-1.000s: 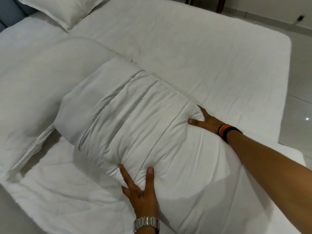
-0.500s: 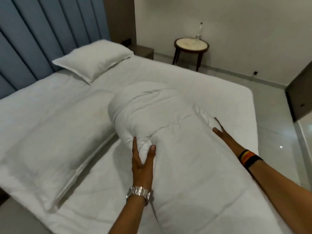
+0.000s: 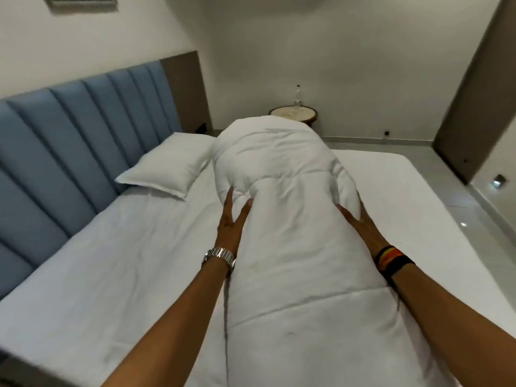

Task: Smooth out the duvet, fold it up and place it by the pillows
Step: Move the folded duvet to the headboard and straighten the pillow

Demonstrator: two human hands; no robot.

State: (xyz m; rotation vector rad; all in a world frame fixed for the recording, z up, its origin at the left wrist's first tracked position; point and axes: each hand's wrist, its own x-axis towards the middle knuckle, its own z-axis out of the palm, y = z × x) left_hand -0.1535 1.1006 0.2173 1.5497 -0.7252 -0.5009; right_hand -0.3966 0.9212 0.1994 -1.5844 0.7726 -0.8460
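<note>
The white duvet (image 3: 293, 224) is folded into a thick bundle and held up off the bed between both hands, with its top end rounded over. My left hand (image 3: 230, 222) presses flat against its left side, a metal watch on the wrist. On the duvet's right side my right hand (image 3: 360, 224) presses in with spread fingers, coloured bands on its wrist. One white pillow (image 3: 167, 169) lies at the back left against the blue padded headboard (image 3: 69, 141). The duvet's lower part hangs down towards me.
The bed (image 3: 106, 275) with its white sheet spreads left and right of the duvet. A round side table (image 3: 296, 114) with a bottle stands behind the bed at the far wall. Grey tiled floor (image 3: 480, 208) runs along the right.
The duvet has been lifted from the bed and raised upright in front of me. My view has tilted up towards the far wall, and both hands have come closer together on the bundle's sides.
</note>
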